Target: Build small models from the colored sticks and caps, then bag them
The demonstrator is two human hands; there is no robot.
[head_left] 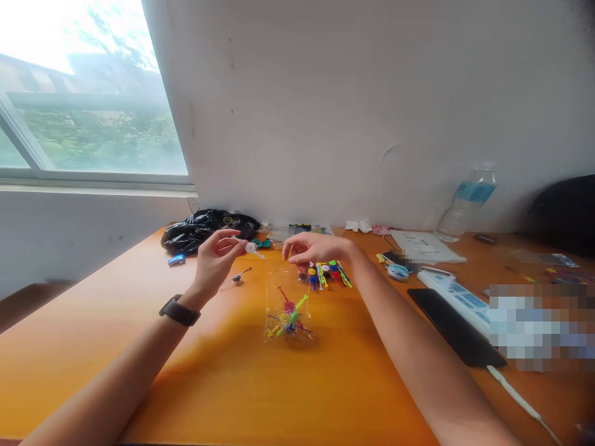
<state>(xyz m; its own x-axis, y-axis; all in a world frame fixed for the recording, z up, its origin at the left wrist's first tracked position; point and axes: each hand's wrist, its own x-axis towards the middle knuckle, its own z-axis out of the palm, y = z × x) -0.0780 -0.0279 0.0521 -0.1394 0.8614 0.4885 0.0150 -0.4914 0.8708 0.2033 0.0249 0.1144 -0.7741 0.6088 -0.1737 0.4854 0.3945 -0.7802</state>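
Observation:
My left hand (217,259), a dark watch on its wrist, is closed in a pinch on a small white plastic piece (252,248) with a round disc and a thin stem. To its right, my right hand (312,248) has its fingers bent together at the top edge of a clear plastic bag (273,288). Red, yellow, green and blue plastic pieces (289,319) lie in the bottom of the bag, which hangs or stands over the table. Below my left hand lies a dark piece with a round base and a pointed stem (237,280). Behind the bag sits a group of colourful plastic pieces (328,272).
A black plastic bag (204,226) and a small blue item (176,260) are at the far left of the wooden table (223,384). On the right are a black pad (453,325), a white power strip (458,300), paper (425,246) and a clear bottle (465,207).

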